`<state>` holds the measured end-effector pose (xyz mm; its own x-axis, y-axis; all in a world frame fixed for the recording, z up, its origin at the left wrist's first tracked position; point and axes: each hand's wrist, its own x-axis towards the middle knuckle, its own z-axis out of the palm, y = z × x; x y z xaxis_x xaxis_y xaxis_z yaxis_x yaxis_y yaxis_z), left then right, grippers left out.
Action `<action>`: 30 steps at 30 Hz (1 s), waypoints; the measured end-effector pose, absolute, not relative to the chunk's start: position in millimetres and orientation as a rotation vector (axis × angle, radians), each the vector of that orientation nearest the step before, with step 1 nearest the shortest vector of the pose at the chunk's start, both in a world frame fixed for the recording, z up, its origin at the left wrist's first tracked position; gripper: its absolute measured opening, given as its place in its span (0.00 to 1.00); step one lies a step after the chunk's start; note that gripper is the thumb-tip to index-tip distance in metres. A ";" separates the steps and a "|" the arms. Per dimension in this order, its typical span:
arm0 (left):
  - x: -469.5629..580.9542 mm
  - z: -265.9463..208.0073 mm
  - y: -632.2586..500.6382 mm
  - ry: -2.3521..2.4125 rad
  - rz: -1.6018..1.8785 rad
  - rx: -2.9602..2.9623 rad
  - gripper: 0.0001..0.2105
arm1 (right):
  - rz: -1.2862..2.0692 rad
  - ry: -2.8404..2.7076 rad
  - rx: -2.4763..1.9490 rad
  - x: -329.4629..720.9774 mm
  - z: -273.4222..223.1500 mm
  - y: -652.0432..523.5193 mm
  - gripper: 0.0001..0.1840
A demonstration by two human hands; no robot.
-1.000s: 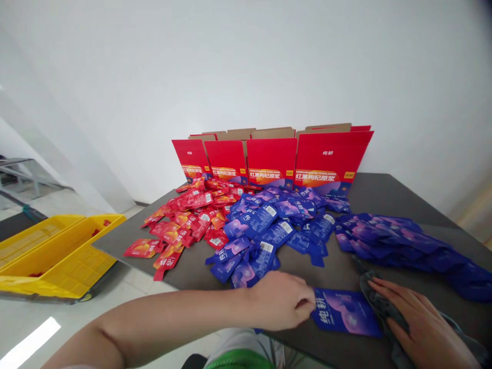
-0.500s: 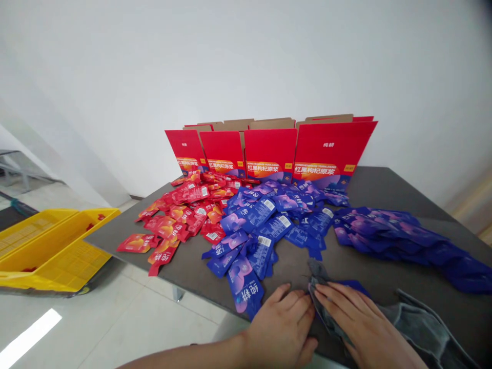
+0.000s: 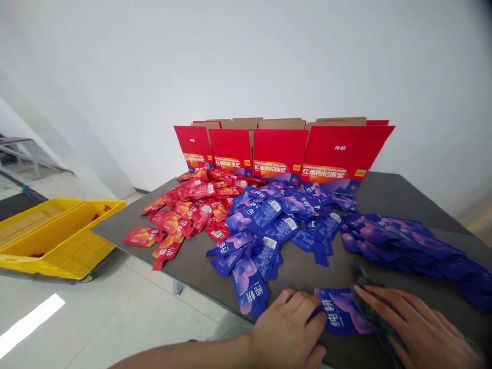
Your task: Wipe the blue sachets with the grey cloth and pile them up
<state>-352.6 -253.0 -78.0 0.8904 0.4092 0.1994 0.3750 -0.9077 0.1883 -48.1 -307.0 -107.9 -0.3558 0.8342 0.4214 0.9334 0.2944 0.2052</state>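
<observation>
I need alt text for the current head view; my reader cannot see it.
A left-hand grip is at one end of a blue pouch on a dark table; the right-hand grip holds a dark cloth at the other. Behind are heaps of red pouches and blue pouches, then red boxes.

It's a packing room by every sign, and the desk point(image 3: 392, 200) tells it straight away: red pouches point(image 3: 192, 207) in a loose heap towards its left, blue pouches point(image 3: 265, 218) spilling across its middle, dozens on view! Along the desk's far side, a row of printed red cartons point(image 3: 232, 146), brown flaps standing up. Off the desk's left, low down, open yellow crates point(image 3: 84, 251). Behind the desk, a plain white wall point(image 3: 246, 61); down beneath, pale, glossy floor tiles point(image 3: 126, 302).
</observation>
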 end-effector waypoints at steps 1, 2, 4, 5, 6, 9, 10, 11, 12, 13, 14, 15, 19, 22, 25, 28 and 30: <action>-353.0 -78.6 -252.9 0.583 0.354 2.933 0.22 | -0.664 -2.380 -1.497 -62.8 -100.6 -304.6 0.40; -353.5 -79.5 -252.7 0.563 0.352 2.946 0.21 | -0.693 -2.433 -1.361 -77.3 -94.4 -302.2 0.41; -354.5 -81.9 -252.3 0.545 0.342 2.954 0.21 | -0.720 -2.483 -1.182 -100.2 -87.8 -298.7 0.39; -354.9 -83.1 -252.1 0.544 0.339 2.954 0.20 | -0.727 -2.491 -1.146 -106.4 -87.7 -297.8 0.37; -355.3 -84.1 -251.9 0.544 0.343 2.956 0.20 | -0.729 -2.492 -1.148 -108.4 -89.6 -297.6 0.37; -355.7 -85.3 -251.8 0.558 0.363 2.962 0.20 | -0.683 -2.478 -1.278 -92.8 -102.7 -300.6 0.40; -355.7 -85.3 -251.8 0.563 0.365 2.963 0.20 | -0.659 -2.458 -1.340 -83.1 -107.6 -302.1 0.39; -355.5 -85.2 -251.9 0.566 0.366 2.965 0.20 | -0.639 -2.433 -1.401 -73.2 -111.9 -303.5 0.38; -355.3 -85.1 -252.0 0.569 0.366 2.969 0.20 | -0.623 -2.402 -1.457 -64.0 -115.1 -304.7 0.36; -355.1 -85.1 -252.0 0.569 0.368 2.975 0.20 | -0.613 -2.372 -1.509 -56.5 -117.1 -305.6 0.34; -354.8 -85.2 -252.0 0.568 0.372 2.981 0.20 | -0.604 -2.350 -1.554 -51.6 -117.5 -306.1 0.33; -354.6 -85.4 -252.0 0.568 0.383 2.984 0.19 | -0.598 -2.336 -1.582 -49.8 -116.4 -306.4 0.32; -353.9 -86.4 -252.3 0.559 0.422 2.969 0.20 | -0.624 -2.336 -1.529 -72.1 -99.4 -305.9 0.29; -354.0 -86.6 -253.3 0.569 0.399 2.947 0.20 | -0.636 -2.339 -1.391 -101.4 -83.3 -304.9 0.30; -354.5 -86.6 -254.3 0.587 0.374 2.932 0.20 | -0.627 -2.332 -1.326 -113.9 -78.7 -305.8 0.33; -355.5 -87.0 -254.1 0.595 0.397 2.922 0.20 | -0.645 -2.342 -1.402 -100.0 -91.3 -310.4 0.34; -356.2 -87.4 -253.5 0.595 0.420 2.913 0.19 | -0.637 -2.339 -1.523 -82.2 -105.0 -314.5 0.35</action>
<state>-356.2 -253.5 -87.4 0.8831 0.4017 0.2426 0.3630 -0.9124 0.1893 -82.2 -314.5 -105.0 -0.4062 0.7914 0.4569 0.9138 0.3476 0.2102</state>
